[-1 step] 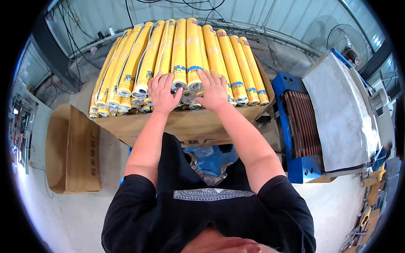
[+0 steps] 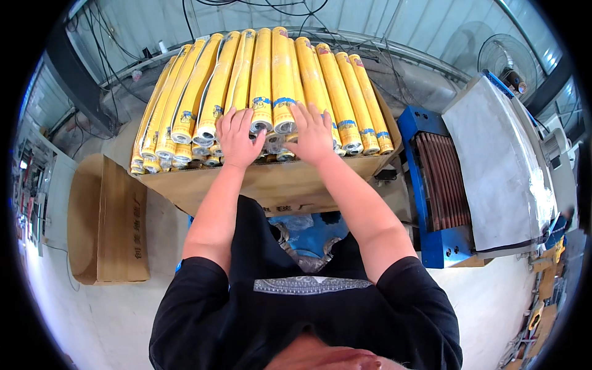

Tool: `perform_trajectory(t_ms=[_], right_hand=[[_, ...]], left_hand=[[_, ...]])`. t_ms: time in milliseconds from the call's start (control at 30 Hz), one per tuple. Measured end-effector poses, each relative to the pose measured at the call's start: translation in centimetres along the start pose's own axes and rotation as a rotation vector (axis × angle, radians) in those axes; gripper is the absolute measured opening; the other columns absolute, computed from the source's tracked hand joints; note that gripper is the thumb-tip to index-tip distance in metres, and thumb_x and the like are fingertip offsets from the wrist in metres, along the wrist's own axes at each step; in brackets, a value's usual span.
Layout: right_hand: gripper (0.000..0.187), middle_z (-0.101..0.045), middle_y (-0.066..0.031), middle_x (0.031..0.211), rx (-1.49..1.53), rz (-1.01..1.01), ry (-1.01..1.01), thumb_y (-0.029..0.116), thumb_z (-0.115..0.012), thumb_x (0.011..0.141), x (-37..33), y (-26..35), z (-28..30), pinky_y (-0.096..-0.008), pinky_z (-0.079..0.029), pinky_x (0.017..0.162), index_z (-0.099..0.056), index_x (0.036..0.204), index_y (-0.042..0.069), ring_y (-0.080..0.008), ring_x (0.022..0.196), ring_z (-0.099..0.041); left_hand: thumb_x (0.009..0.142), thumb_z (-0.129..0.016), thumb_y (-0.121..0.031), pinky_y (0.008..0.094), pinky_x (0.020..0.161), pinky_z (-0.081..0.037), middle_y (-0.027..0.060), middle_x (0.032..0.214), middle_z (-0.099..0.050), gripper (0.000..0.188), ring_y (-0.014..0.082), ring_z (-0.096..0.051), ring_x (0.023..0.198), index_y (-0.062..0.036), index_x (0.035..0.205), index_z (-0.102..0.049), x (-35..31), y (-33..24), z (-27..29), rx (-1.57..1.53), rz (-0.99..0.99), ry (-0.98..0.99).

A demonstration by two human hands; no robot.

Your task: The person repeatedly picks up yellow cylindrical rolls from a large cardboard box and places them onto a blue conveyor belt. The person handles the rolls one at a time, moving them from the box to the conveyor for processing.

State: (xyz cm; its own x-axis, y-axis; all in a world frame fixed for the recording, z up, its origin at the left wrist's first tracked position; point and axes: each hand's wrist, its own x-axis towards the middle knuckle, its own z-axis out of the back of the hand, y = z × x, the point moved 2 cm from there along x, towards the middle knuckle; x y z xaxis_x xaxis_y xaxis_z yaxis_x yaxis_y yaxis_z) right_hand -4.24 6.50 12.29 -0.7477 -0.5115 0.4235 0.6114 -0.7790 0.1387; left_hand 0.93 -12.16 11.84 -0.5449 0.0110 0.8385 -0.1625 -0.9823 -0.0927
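Note:
Long yellow rolls in clear plastic (image 2: pixel 263 74) lie side by side on a large cardboard box (image 2: pixel 246 185), piled above its rim. Their near ends face me and show hollow, greyish cores. My left hand (image 2: pixel 239 139) rests against the near ends left of the middle, its fingers stretched forward over the rolls and its thumb spread to the right. My right hand (image 2: pixel 312 134) lies the same way on the rolls a little to the right, fingers apart and thumb pointing left. Between my hands two roll ends show. Under my palms the lower rolls are partly hidden.
An upright cardboard box (image 2: pixel 123 228) stands on the floor at left. To the right is a blue-framed machine (image 2: pixel 430 179) with reddish-brown slats and a pale sheet (image 2: pixel 496 166). Behind it stands a fan (image 2: pixel 509 65). Black cables (image 2: pixel 290 7) hang along the back wall.

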Motion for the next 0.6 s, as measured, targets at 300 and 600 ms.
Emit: perform_trajectory(t_ms=[300, 600], right_hand=[[0.095, -0.053, -0.0091, 0.124, 0.092, 0.178, -0.260, 0.049, -0.080, 0.056, 1.3, -1.9, -1.6, -0.0454, -0.030, 0.103, -0.043, 0.131, 0.005, -0.0239, 0.115, -0.049], [0.088, -0.048, -0.0107, 0.132, 0.117, 0.088, -0.237, 0.047, -0.078, 0.062, 0.6, -1.7, -1.3, -0.0464, -0.025, 0.107, -0.043, 0.132, 0.006, -0.0274, 0.124, -0.042]], left_hand=[[0.067, -0.071, -0.030, 0.0456, 0.101, -0.030, 0.0070, 0.114, -0.058, 0.054, 0.0284, -0.044, 0.116, -0.0060, 0.114, -0.058, -0.3, 0.3, -0.9, 0.016, -0.017, -0.018], [0.070, -0.069, -0.028, 0.0463, 0.100, -0.030, 0.0090, 0.114, -0.058, 0.053, 0.0303, -0.045, 0.116, -0.0049, 0.115, -0.056, 0.0, 0.0, -0.7, 0.032, -0.018, 0.015]])
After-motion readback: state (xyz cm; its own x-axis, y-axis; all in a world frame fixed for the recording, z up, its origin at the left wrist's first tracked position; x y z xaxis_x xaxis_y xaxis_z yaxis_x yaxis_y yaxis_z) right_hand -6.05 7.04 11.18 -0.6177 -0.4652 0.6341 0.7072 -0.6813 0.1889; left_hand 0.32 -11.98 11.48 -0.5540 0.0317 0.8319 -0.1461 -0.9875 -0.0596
